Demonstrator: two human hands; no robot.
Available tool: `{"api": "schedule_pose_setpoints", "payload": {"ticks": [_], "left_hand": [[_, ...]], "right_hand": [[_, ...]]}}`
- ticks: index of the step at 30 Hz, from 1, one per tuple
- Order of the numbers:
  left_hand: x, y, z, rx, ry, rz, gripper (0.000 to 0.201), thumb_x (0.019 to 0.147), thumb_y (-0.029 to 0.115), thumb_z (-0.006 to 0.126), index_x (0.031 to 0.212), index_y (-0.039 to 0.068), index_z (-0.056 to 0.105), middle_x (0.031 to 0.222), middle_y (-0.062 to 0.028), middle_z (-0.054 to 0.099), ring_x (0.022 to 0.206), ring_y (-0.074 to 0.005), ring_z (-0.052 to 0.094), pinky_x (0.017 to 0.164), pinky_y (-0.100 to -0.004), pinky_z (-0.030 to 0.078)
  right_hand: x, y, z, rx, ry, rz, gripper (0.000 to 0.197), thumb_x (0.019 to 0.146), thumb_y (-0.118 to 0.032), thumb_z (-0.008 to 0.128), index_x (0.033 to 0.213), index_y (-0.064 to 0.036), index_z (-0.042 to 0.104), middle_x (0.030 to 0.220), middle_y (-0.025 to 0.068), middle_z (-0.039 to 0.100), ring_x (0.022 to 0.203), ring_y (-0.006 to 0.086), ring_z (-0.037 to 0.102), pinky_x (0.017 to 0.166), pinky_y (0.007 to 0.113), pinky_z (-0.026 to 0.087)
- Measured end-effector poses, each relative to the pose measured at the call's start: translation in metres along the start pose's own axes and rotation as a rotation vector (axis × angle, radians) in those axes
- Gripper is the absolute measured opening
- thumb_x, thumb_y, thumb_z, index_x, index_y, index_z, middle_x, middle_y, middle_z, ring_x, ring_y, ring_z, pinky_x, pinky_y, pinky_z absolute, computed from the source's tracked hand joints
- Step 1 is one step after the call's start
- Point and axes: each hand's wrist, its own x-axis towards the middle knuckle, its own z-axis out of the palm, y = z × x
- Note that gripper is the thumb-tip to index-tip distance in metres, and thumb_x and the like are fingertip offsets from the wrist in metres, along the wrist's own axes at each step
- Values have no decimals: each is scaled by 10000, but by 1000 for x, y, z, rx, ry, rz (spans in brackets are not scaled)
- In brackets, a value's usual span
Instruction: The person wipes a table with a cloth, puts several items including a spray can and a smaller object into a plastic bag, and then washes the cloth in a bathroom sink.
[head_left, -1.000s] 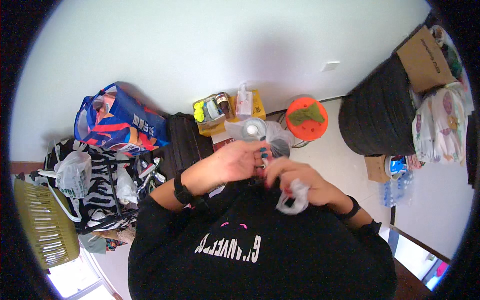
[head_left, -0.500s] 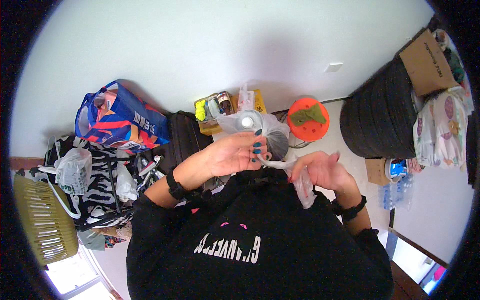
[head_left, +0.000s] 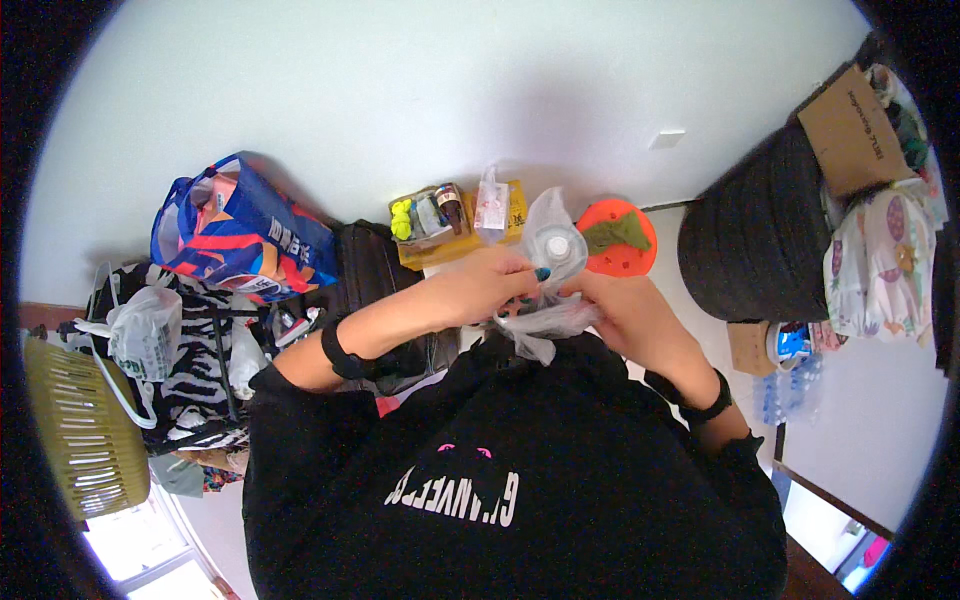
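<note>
A thin translucent plastic bag [head_left: 545, 212] hangs in front of my chest. Inside it or just behind it shows a clear bottle [head_left: 566, 262] with a white cap; which of the two I cannot tell. My left hand [head_left: 492, 283] is closed, its fingertips pinching the bag's gathered film. Close beside it, my right hand [head_left: 622, 308] has its fingers curled on the bag from the other side. A loose end of the film droops below both hands against the black shirt. My lower fingers are partly hidden by film.
An orange round stool [head_left: 622, 262] with a green cloth [head_left: 618, 232] stands beyond the right hand. Yellow boxes [head_left: 518, 210] with small bottles sit by the wall. A blue shopping bag [head_left: 285, 235] is at left, stacked dark tyre-like rings [head_left: 755, 235] at right.
My hands have come together; the right moved left and turned palm inward. The bag and bottle shifted to the right, and the film dangling from the right hand now bunches between both hands.
</note>
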Motion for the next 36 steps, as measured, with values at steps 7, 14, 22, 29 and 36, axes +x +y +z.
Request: {"api": "schedule_pose_setpoints", "payload": {"ticks": [7,14,22,29,36], "left_hand": [[-24,38,-9,281,-13,380,241,835,185,492,738,-22,567,581,-49,496,480,-103,438,470,-277,378],[-17,33,-13,-243,-9,23,199,856,153,491,746,-4,543,608,-21,505,559,-115,485,459,-244,363],[-2,15,-18,-1186,-13,-241,113,871,105,450,823,8,482,679,-25,460,597,-104,447,524,-237,392],[10,-14,-21,-1319,-30,-228,122,881,108,423,863,22,508,709,-3,498,627,-105,484,572,-249,428],[1,-7,-20,-1321,67,-261,122,888,102,399,872,17,485,723,-28,496,609,-111,467,558,-261,411]], "right_hand": [[-3,10,-25,-114,-101,-141,207,682,-45,550,876,-105,508,635,159,537,608,352,563,516,409,433],[-9,7,-44,-74,-122,-86,169,704,-35,543,863,-79,504,686,166,540,681,341,564,566,407,425],[-19,-33,-51,103,180,11,477,697,-192,682,1111,-34,505,1138,124,516,1063,298,487,898,356,377],[-4,-44,-2,-609,414,-524,414,766,-261,631,1116,-64,531,1107,102,543,1094,279,481,970,456,319],[38,9,24,-483,326,-487,335,702,-74,574,1034,-30,550,925,111,572,898,247,549,807,414,443]]}}
